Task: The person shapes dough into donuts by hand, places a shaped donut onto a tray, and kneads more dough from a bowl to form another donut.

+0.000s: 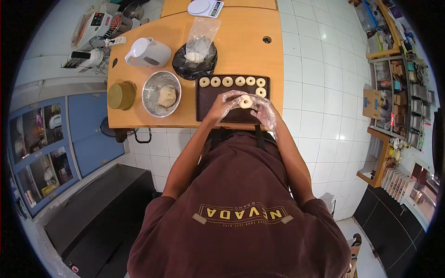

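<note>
A ring of raw doughnut dough (pixel 245 102) is held between both hands over the front part of a dark baking tray (pixel 211 97). My left hand (pixel 227 104), in a clear plastic glove, has its fingers closed on the ring's left side. From the right, my right hand (pixel 265 112), gloved the same way, grips the ring's other edge. Several shaped dough rings (pixel 227 82) lie in a row along the tray's far edge, and one more (pixel 261 92) sits below the row's right end. Parts of the fingers are hidden behind the held ring.
Left of the tray stands a metal bowl (pixel 149 99) with a dough lump (pixel 167 96). Behind are a white electric kettle (pixel 153 52), a black plastic bag (pixel 204 70) and a kitchen scale (pixel 199 8). A greenish container (pixel 119 96) is near the wooden table's (pixel 245 46) left edge.
</note>
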`<state>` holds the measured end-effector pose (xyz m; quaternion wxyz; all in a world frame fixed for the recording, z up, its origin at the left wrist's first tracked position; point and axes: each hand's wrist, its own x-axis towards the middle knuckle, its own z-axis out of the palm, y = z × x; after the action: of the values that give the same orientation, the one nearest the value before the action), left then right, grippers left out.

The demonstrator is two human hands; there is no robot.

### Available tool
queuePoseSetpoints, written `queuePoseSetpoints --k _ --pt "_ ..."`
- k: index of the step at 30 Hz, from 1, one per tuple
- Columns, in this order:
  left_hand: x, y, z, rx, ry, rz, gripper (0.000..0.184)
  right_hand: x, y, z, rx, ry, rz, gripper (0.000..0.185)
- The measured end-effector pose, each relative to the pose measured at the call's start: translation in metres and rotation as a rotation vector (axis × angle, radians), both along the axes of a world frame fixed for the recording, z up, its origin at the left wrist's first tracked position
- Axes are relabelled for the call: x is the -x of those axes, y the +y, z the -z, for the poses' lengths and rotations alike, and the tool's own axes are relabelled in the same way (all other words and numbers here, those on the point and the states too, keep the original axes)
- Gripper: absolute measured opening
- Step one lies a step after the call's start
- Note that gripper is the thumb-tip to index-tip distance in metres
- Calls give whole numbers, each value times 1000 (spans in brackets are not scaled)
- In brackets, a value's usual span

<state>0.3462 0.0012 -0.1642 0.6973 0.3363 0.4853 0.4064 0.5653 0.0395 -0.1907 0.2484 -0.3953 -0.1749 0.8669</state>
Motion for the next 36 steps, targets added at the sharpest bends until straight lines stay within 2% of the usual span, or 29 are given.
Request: queuePoseSetpoints --k 8,11,20,27,36 --pt "-4 -8 25 165 -244 -171 33 3 2 -9 -138 -119 30 30" --pt "-5 -8 14 229 -239 -177 32 2 3 -14 -150 -116 21 29" --pt "-3 -11 27 182 -425 -191 36 3 3 -10 -229 -101 -4 28" --pt "0 -12 15 124 -355 -110 34 6 0 -12 -354 -229 -86 33" --pt "0 -15 26 131 -276 -105 30 2 -5 -3 -319 -167 -69 35"
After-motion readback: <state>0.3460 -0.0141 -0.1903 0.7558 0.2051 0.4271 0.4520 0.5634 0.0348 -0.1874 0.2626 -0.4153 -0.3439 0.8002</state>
